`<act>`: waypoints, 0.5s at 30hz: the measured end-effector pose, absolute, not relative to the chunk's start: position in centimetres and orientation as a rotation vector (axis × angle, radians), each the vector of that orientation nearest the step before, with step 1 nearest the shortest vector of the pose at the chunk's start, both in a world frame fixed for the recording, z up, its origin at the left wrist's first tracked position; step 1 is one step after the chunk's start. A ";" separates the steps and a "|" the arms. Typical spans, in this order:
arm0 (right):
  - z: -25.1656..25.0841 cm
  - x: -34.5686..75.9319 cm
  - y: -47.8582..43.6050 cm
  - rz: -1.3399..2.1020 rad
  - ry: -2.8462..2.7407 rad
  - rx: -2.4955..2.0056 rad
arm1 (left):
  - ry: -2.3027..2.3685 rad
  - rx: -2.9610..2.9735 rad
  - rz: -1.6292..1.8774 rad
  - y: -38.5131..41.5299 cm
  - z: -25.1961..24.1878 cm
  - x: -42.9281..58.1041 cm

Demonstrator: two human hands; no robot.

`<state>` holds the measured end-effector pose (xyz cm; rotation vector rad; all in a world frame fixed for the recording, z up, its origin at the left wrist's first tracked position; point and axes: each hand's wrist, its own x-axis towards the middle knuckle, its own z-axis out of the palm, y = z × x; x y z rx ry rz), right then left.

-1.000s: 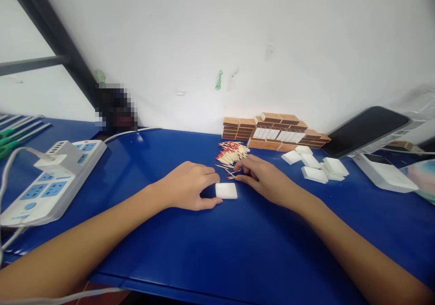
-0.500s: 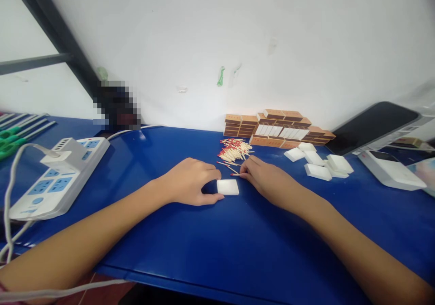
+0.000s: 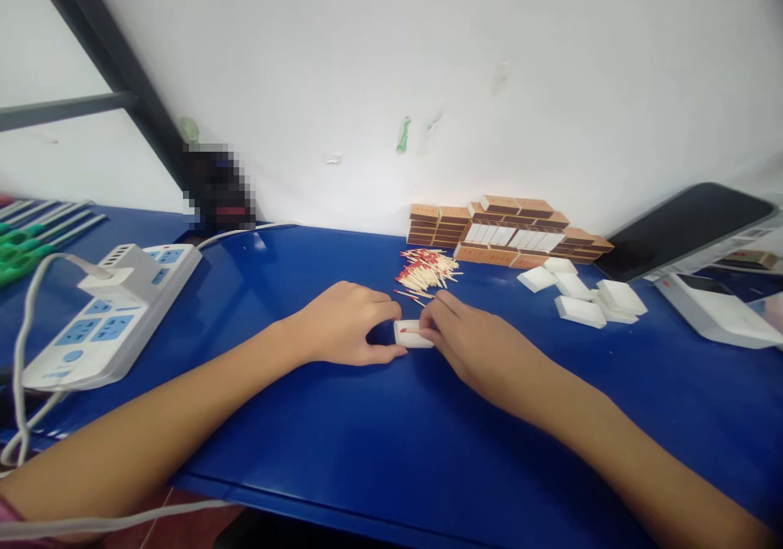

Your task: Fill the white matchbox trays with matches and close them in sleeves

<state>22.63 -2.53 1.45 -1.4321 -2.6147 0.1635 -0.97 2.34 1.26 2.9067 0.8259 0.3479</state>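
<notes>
A small white matchbox tray (image 3: 400, 340) lies on the blue table. My left hand (image 3: 351, 325) steadies it at its left end, thumb at the near corner and fingers at the far one. A red-tipped match (image 3: 409, 331) is pinched between the thumb and fingers of my right hand (image 3: 453, 325), its head pointing left over the tray. The right fingers cover the tray's right end. Just beyond are a few loose matches (image 3: 411, 296) and a heap of matches (image 3: 430, 272) with red heads.
Stacked brown matchboxes (image 3: 507, 231) stand against the wall. Several white trays (image 3: 581, 310) lie to the right, near a dark-screened device (image 3: 685, 231). At left are a power strip (image 3: 116, 320), white cable (image 3: 28, 320) and green-handled tools (image 3: 24, 251).
My right hand has brought the match from beside the loose matches toward me and left, over the tray. My left hand stays at the tray. The view has shifted slightly.
</notes>
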 end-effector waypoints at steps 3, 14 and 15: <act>1.5 21.9 -3.0 0.073 -2.680 -1.454 | 0.820 2.923 0.352 2.3 1.3 -0.9; 1.5 22.8 -2.6 0.054 -2.703 -1.356 | 0.805 2.965 0.368 2.4 1.3 -1.1; 1.4 23.1 -2.4 0.058 -2.657 -1.367 | 0.803 2.965 0.370 2.4 1.4 -1.0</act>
